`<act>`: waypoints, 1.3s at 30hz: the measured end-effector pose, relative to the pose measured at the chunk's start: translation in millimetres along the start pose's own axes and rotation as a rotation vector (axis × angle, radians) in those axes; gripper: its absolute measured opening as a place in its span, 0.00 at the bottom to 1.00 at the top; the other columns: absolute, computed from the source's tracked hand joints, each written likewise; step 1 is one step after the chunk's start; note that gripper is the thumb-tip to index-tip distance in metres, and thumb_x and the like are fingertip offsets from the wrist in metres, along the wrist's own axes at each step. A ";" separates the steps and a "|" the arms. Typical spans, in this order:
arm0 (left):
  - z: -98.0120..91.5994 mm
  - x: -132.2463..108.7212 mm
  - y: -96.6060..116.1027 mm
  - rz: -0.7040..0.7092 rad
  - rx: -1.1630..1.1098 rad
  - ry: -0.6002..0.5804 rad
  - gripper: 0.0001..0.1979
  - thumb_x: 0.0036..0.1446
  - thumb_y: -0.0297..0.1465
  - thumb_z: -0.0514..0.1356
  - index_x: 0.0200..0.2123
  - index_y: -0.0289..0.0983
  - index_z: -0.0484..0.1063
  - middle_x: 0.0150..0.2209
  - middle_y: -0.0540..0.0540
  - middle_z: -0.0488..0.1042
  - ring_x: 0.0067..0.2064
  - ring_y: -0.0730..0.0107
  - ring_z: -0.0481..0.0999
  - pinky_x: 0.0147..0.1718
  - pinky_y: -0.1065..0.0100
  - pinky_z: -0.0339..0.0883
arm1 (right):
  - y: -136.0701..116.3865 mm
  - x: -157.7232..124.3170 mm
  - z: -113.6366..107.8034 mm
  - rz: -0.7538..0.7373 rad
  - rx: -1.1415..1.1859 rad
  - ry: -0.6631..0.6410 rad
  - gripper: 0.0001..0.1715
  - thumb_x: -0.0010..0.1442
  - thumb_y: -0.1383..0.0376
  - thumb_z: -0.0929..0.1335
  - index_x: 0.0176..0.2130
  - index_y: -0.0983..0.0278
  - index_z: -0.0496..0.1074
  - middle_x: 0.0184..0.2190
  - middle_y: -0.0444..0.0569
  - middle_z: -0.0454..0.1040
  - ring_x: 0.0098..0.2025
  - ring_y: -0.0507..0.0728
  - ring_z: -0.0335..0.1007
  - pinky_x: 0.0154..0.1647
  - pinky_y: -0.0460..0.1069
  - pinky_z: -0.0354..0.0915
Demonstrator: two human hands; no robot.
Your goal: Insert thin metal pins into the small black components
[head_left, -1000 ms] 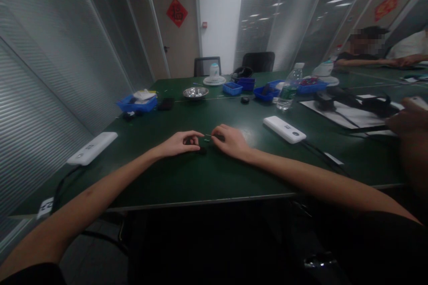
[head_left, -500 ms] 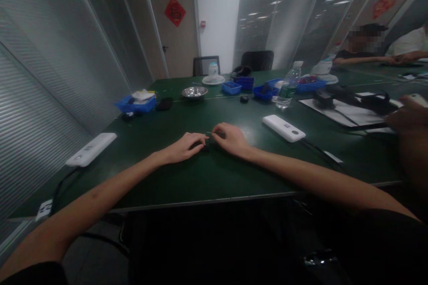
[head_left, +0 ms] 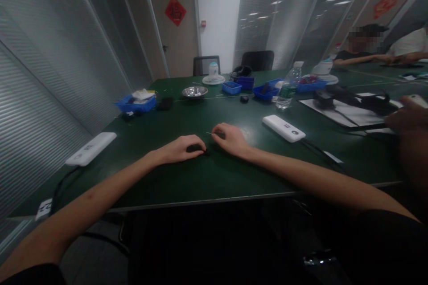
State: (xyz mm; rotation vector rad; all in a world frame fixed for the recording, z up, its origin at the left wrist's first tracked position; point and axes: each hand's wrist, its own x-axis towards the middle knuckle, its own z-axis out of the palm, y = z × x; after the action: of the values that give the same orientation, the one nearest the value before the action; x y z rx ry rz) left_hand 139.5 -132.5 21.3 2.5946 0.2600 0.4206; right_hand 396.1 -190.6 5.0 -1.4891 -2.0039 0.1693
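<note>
My left hand (head_left: 183, 148) rests low over the green table (head_left: 160, 187), thumb and fingers pinched on a small black object (head_left: 207, 152) whose kind is too small and dark to make out. Just right of it, my right hand (head_left: 232, 139) is closed on a slim tool. The tool's thin metal tip (head_left: 209, 133) sticks out leftward past the fingers, and most of the rest is hidden in the grip. A gap separates the tip from the black object, which lies a little nearer to me.
White power banks with cables flank my arms, left (head_left: 92, 148) and right (head_left: 284, 128). Farther back stand a metal bowl (head_left: 195, 93), a blue tray (head_left: 137, 103), small blue bins (head_left: 232, 87) and a water bottle (head_left: 288, 87). Other people sit at the right; one hand (head_left: 406, 118) is close by.
My left hand has drawn slightly toward me, away from the tool's tip, its fingers now curled lower round the black object. My right hand has stayed nearly in place.
</note>
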 end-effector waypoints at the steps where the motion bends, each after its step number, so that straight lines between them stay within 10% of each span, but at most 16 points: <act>1: -0.8 0.0 0.4 -0.003 0.003 -0.003 0.12 0.69 0.32 0.60 0.53 0.41 0.77 0.49 0.42 0.78 0.51 0.61 0.77 0.52 0.60 0.70 | 0.1 0.0 0.1 -0.001 -0.002 0.002 0.09 0.69 0.59 0.68 0.45 0.59 0.77 0.43 0.49 0.77 0.41 0.56 0.72 0.42 0.49 0.64; 11: -11.8 -5.3 -7.1 -0.082 0.058 -0.018 0.18 0.69 0.34 0.59 0.60 0.44 0.74 0.53 0.42 0.77 0.53 0.60 0.77 0.54 0.60 0.70 | 1.2 0.2 0.6 -0.024 -0.002 -0.003 0.08 0.69 0.61 0.69 0.45 0.59 0.77 0.43 0.49 0.77 0.41 0.56 0.73 0.43 0.50 0.65; 26: -107.3 -119.6 -163.9 -0.739 0.548 0.378 0.18 0.61 0.39 0.59 0.51 0.39 0.77 0.52 0.39 0.80 0.53 0.49 0.79 0.55 0.55 0.69 | -2.2 -1.5 -2.5 -0.037 0.013 -0.037 0.09 0.69 0.60 0.68 0.45 0.60 0.77 0.43 0.49 0.77 0.42 0.56 0.72 0.42 0.50 0.65; 39: -129.0 -154.1 -163.6 -0.995 0.563 0.372 0.24 0.59 0.19 0.62 0.59 0.30 0.73 0.44 0.47 0.81 0.45 0.68 0.75 0.50 0.71 0.63 | -5.3 -2.7 -5.3 -0.034 0.013 -0.067 0.09 0.69 0.60 0.68 0.45 0.61 0.77 0.44 0.50 0.77 0.42 0.57 0.73 0.41 0.50 0.66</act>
State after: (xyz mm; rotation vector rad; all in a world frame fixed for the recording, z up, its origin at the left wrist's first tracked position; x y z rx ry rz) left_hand -65.7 25.3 8.5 2.4347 1.9017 0.4774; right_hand 395.1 -196.2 10.6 -1.4573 -2.0760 0.2205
